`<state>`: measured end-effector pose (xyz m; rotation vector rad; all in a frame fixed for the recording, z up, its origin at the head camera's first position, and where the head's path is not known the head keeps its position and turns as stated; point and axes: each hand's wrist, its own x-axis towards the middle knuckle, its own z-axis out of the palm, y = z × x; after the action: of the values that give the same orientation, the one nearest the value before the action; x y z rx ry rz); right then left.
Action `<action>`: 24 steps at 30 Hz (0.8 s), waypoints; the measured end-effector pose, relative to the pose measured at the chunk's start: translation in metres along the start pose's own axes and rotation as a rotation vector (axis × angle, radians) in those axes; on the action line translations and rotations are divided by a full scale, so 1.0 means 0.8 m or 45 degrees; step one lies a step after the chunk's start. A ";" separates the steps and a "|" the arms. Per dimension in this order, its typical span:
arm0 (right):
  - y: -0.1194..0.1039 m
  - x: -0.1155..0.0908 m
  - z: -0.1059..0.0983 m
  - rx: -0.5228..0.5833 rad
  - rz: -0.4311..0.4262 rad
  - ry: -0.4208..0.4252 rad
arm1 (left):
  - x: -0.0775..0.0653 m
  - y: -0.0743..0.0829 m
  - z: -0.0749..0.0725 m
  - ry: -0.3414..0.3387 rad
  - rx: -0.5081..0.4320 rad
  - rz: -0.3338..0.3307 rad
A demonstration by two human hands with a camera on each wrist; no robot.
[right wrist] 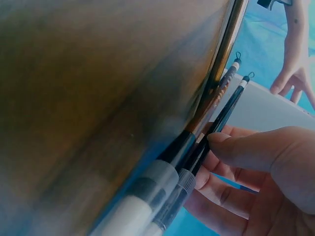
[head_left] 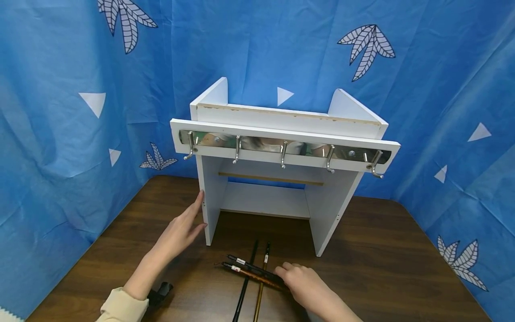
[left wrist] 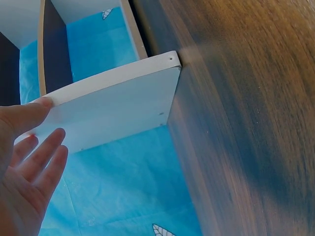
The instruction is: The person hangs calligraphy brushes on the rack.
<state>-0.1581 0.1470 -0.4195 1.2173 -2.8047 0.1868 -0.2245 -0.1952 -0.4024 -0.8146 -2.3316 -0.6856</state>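
Note:
A white wooden shelf rack (head_left: 289, 118) with several metal hooks stands on the table. My left hand (head_left: 177, 232) is at its left side panel (left wrist: 118, 98), thumb on the panel's front edge and fingers fairly straight. In front of the rack, my right hand (head_left: 303, 284) pinches a black calligraphy brush (right wrist: 229, 108) between thumb and fingers, with a brown calligraphy brush (right wrist: 209, 105) close alongside. Both have clear caps (right wrist: 157, 177) over their tips. They cross above a black brush (head_left: 242, 293) and a golden-brown brush (head_left: 259, 295) lying lengthwise on the table.
The dark wooden table (head_left: 386, 250) extends to both sides of the rack. A blue patterned curtain (head_left: 257, 53) hangs behind and around it. A small black object (head_left: 162, 290) shows beside my left wrist. The hooks (head_left: 283, 154) jut forward from the rack's front rail.

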 end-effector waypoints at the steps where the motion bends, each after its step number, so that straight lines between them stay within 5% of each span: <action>1: 0.001 0.000 -0.001 -0.002 0.000 0.006 | 0.000 0.000 0.000 0.000 0.001 0.001; 24: 0.007 -0.002 -0.034 -0.004 -0.014 0.296 | 0.000 0.001 -0.001 -0.002 0.006 -0.002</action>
<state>-0.1606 0.1560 -0.3931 1.1292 -2.5976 0.3023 -0.2237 -0.1954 -0.4018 -0.8113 -2.3344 -0.6806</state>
